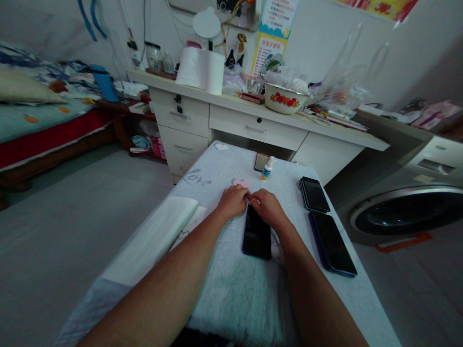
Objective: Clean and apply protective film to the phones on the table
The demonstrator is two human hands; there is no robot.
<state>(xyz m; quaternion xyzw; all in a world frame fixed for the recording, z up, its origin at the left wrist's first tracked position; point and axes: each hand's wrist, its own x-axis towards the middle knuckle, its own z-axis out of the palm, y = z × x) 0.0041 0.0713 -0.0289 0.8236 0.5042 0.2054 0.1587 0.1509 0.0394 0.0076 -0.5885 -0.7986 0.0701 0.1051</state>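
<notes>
A black smartphone [256, 235] lies screen up on the cloth-covered table [231, 294], straight in front of me. At its far end my left hand [234, 200] and my right hand [266, 206] meet, fingers bent and closed near the top edge. The fingertips almost touch each other. Whatever is pinched between them is hidden or too small to make out. Just beyond the hands stands a small bottle [266, 169] with a white top and a blue and orange label. Behind it lies another phone [261, 162].
Dark phones [314, 194] and a larger stacked pair of devices [333, 243] lie along the table's right side. Folded white paper [155, 241] covers the left side. A white desk [235, 120] bounds the far end; a washing machine [412, 193] stands right, a bed [36, 120] left.
</notes>
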